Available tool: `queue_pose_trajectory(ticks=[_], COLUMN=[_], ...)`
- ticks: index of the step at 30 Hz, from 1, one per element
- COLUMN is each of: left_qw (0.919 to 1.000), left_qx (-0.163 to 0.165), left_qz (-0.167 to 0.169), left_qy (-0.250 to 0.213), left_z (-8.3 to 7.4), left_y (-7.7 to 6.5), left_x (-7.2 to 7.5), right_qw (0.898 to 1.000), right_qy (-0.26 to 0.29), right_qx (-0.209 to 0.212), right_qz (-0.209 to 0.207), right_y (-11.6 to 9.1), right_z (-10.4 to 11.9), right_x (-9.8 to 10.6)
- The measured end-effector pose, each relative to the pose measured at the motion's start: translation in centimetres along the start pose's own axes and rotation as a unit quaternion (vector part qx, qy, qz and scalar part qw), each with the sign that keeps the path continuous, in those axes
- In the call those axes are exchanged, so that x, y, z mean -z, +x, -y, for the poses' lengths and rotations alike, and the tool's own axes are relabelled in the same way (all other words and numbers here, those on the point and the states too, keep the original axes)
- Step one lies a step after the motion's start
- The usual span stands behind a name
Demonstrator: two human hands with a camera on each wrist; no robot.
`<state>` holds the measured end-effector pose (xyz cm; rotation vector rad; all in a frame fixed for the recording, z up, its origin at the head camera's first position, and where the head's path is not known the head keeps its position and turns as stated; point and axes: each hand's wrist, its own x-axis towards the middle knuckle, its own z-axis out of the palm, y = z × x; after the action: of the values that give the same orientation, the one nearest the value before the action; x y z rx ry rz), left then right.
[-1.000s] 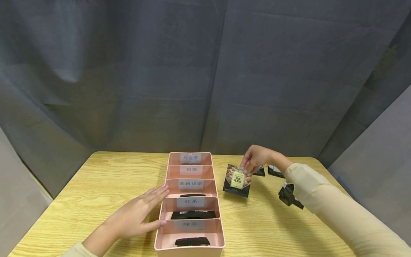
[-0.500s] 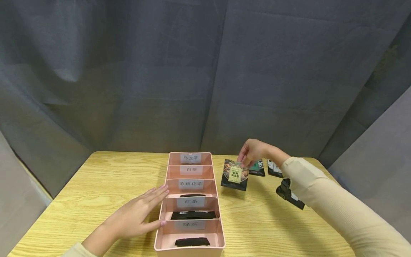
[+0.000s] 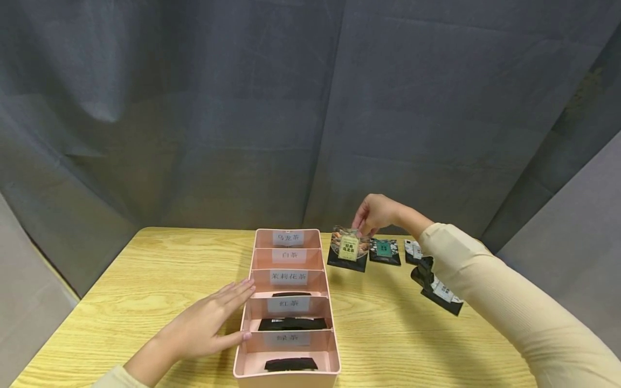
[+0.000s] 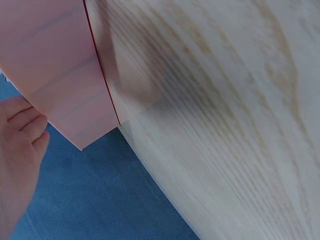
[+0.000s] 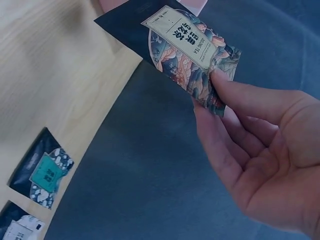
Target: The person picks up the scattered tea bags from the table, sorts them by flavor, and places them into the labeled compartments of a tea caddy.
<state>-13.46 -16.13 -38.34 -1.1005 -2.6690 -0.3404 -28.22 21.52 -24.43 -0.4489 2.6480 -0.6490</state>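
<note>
English on sachet (image 5: 175, 52): right wrist only

Long cream right sleeve (image 3: 490, 285), creased; left sleeve (image 3: 120, 378) same cream; black part (image 3: 423, 274) below right one, perhaps wrist camera.

One box (image 3: 288, 381), five compartments (image 3: 324, 349), five labels (image 3: 288, 277); four packets (image 3: 348, 249) show outside it, those inside too hidden to count.

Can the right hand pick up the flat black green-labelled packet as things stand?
Probably not cleanly: the right hand pinches a flat black yellow-labelled packet, though the green-labelled packet lies nearby, uncovered.
</note>
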Motion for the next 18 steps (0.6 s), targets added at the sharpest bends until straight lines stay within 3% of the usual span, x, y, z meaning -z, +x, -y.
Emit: queue_pose_trajectory(ticks=[8,14,18], left_qw=[1.0,0.9977,0.9959], left_qx=[-0.005,-0.038,-0.047], left_qz=[-0.002,-0.026,-0.021], left_qy=[0.008,0.05,0.073], left_z=[-0.1,0.1,0.1], left_y=[0.0,0.1,0.3], left_x=[0.0,0.0,0.0], right_qw=[0.998,0.997,0.996], right_qy=[-0.044,-0.049,-0.055], right_qx=[0.022,0.04,0.047], right_qz=[-0.027,-0.047,-0.058], right_y=[0.4,1.0,1.5], right_z=[1.3,2.7,3.6], right_x=[0.4,0.6,0.4])
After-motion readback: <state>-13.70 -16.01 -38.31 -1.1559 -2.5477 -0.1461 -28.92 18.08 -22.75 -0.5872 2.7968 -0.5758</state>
